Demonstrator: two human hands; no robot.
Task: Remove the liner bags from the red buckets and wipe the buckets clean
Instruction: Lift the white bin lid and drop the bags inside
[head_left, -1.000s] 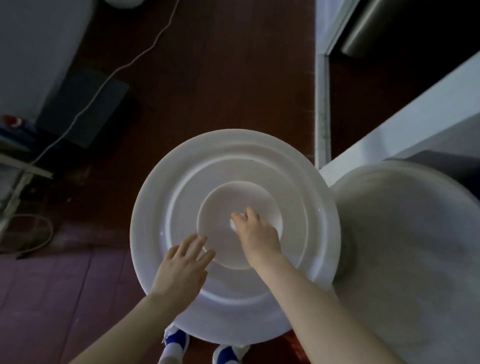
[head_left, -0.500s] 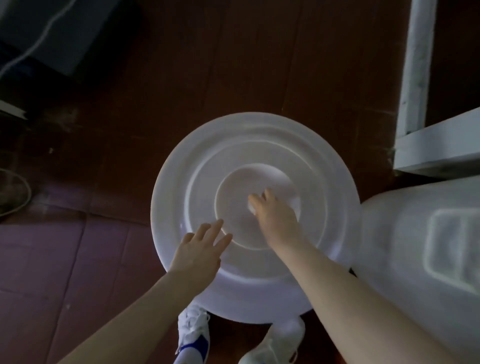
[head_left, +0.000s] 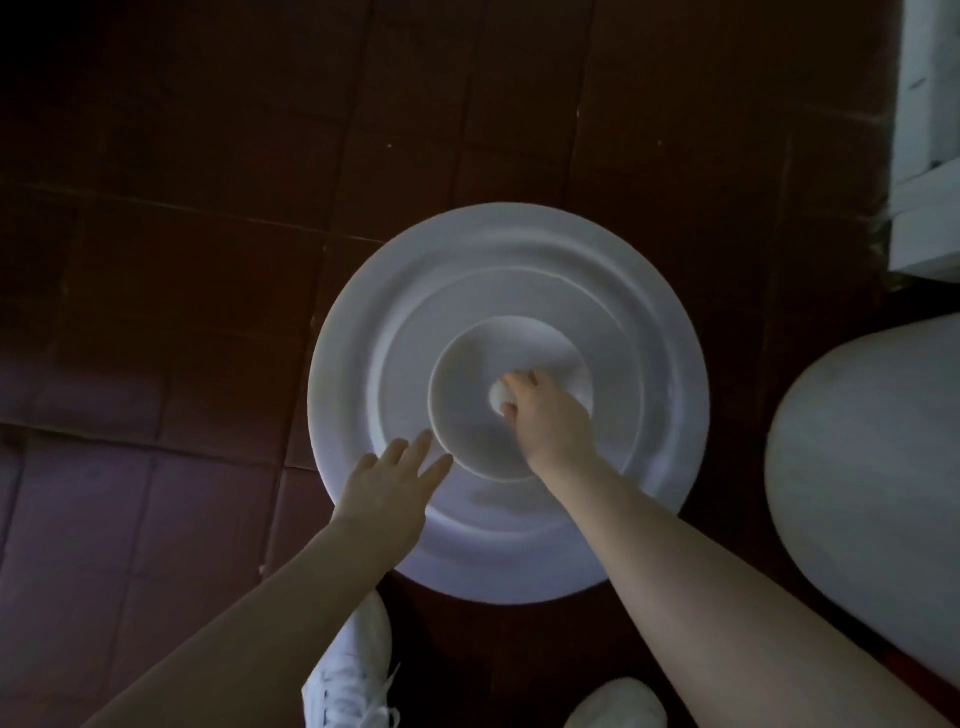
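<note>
Head view: a white round lid (head_left: 509, 260) with concentric ridges; right grip (head_left: 550, 421) clasps its small central knob (head_left: 498, 400), left grip (head_left: 389, 488) flat, released.

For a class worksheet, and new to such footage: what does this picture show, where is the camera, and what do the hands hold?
No machine: a person wears a camera on the head, looking down at their arms. A round white lid hides whatever is beneath it, above a dark tiled floor. The right hand curls its fingers round a small white lump at the lid's centre, too blurred to name. The left hand is flat over the lid's near side, holding nothing. White shoes show below; a pale tub stands at right.
</note>
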